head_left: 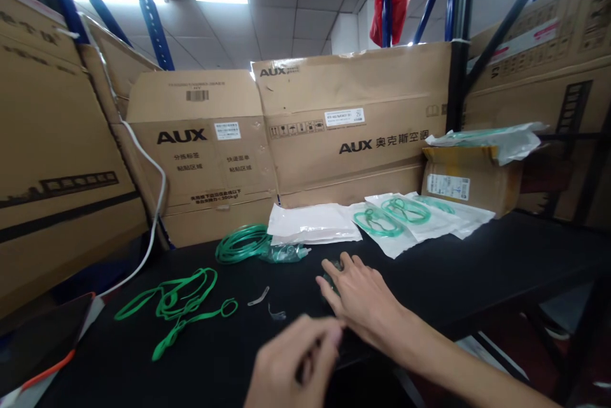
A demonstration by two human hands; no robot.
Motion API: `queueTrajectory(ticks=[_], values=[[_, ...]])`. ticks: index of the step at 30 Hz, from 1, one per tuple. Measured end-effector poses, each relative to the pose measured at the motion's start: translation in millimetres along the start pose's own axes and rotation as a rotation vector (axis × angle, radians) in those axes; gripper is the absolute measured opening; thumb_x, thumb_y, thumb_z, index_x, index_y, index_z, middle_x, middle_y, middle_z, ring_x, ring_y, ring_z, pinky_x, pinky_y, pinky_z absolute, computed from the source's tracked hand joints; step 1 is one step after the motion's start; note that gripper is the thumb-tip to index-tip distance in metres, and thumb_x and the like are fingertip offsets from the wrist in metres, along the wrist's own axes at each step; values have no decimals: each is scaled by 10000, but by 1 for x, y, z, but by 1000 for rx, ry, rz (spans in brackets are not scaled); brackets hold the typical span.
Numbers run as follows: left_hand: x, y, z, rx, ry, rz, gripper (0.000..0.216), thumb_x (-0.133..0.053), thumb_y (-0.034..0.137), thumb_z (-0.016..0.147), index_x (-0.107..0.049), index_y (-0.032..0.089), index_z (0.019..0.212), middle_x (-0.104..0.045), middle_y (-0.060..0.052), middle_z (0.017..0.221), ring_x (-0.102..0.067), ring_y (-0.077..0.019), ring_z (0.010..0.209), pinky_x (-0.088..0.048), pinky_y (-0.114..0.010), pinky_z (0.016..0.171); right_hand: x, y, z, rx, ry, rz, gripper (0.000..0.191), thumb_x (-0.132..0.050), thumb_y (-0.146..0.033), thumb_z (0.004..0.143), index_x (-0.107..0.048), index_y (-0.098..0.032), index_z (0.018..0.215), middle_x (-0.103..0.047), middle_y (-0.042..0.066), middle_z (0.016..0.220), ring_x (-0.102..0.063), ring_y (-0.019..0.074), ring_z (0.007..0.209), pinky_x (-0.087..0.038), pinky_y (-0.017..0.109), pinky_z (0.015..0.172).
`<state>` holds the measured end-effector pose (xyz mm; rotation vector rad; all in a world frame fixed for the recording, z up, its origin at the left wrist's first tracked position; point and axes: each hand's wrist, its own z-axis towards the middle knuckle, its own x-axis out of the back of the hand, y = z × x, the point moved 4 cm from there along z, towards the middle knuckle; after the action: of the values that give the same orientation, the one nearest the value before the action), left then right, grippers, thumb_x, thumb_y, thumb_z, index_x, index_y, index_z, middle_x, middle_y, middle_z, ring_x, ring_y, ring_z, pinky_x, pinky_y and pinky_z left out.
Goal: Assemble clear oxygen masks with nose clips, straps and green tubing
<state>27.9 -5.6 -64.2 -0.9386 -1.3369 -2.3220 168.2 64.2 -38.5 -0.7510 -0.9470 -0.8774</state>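
Observation:
My right hand (360, 290) reaches over the black table, its fingers bent around a small green translucent piece (329, 279) that they mostly hide. Closer to me, my left hand (296, 363) is curled and slightly blurred; whether anything is in its fingers cannot be made out. Left of the hands lie a bent thin strip (258, 296) and a small clear plastic piece (277, 314). Behind them rests a coil of green tubing (243, 244) beside a clear green plastic part (286, 253). A green elastic strap (184, 300) lies loosely tangled farther left.
White packets (312, 223) lie at the back, with clear-fronted pouches of green tubing (405, 209) beside them. A small carton (470, 179) bears another pouch (487, 134). Large cardboard sheets (353, 121) wall the back. A white cable (160, 204) and dark tablet-like device (48, 338) are at left.

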Motion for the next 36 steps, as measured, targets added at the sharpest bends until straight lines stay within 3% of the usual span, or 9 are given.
queueTrajectory(ticks=[2,4,6,9,13,16,20,30,36], values=[[31,-2,13,160,273,46,323,-499,468,1022,-686,249,1168,-748,-31,974,-696,-192,754,-574,-309,694,3,-4,-5,70,-12,77,450,-456,-310,1071,-478,-247,1516,-600,191,1356,-666,339,1181,-597,487,927],[45,-6,20,266,363,61,370,-570,522,953,-685,230,1150,-755,-39,965,-702,-199,733,-573,-313,686,4,-6,-15,188,-10,258,594,-480,-233,1054,-287,-328,1608,-538,133,1434,-665,245,1184,-587,386,974],[46,-11,22,320,298,32,389,-573,552,936,-703,221,1093,-758,-38,919,-707,-208,736,-572,-314,694,4,-5,-26,289,32,437,687,-454,-133,1028,-196,-341,1630,-507,108,1460,-636,215,1221,-555,374,1034],[37,-13,20,296,197,-59,370,-545,538,966,-726,223,1037,-748,-22,874,-712,-209,785,-565,-290,723,-3,-1,-41,369,92,523,715,-382,-34,992,-244,-355,1616,-518,81,1465,-581,221,1297,-482,442,1126],[30,-7,17,169,212,-150,269,-571,447,996,-743,252,1066,-749,-3,992,-704,-194,958,-534,-251,862,-4,8,-47,207,90,648,610,-581,-242,1011,-371,-317,1579,-495,76,1528,-535,239,1375,-472,380,1146],[29,-5,17,161,207,-176,240,-601,421,991,-771,265,1058,-752,7,970,-700,-187,946,-523,-235,854,1,14,-46,70,65,700,449,-587,-392,1029,-555,-294,1466,-613,70,1435,-583,258,1333,-479,396,1138],[27,-5,20,202,53,-300,278,-596,429,992,-804,268,1084,-769,-10,1057,-692,-204,1016,-513,-244,920,7,13,-46,149,31,753,349,-574,-293,1041,-643,-321,1382,-659,50,1364,-623,235,1269,-496,378,1100],[29,-10,21,180,17,-264,268,-624,381,933,-838,268,1046,-781,-59,1197,-694,-279,1147,-504,-382,1053,3,16,-44,137,-23,751,462,-623,-325,1022,-551,-392,1474,-582,39,1498,-550,251,1376,-445,437,1161],[26,-24,18,123,42,-290,260,-665,240,823,-816,241,1034,-791,-70,1195,-704,-287,1190,-510,-424,1091,5,15,-44,311,22,810,581,-712,-259,966,-517,-356,1505,-651,44,1445,-569,244,1370,-423,429,1197]])
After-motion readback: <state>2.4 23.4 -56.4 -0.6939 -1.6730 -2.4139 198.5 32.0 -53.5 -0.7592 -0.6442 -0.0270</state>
